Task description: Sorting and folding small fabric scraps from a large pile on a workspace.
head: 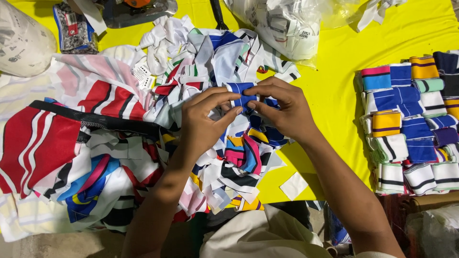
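Head view is showing a small blue strip of cloth with white edges [241, 95], which both hands are pinching between them just above a heap of cloth scraps [229, 153] in the middle of the yellow table cover [334, 95]. The left hand [203, 117] is closing thumb and forefinger on the strip's left end, and the right hand [284, 107] is gripping the right end with its fingertips, so the two hands are almost touching. Whether the strip is folded or rolled is hard to tell, since the fingers are covering most of it. Scraps in white, blue, red, pink and yellow are lying loose under the wrists. To the left, a large red, white and black garment [43, 143] is spreading over the table. To the right, well apart from the hands, neat rows of folded striped bands [411, 129] are sitting side by side. At the top, a clear plastic bag of white pieces [287, 24] is lying near the heap, and a single white patch [293, 185] is resting on the yellow cover near the right forearm.
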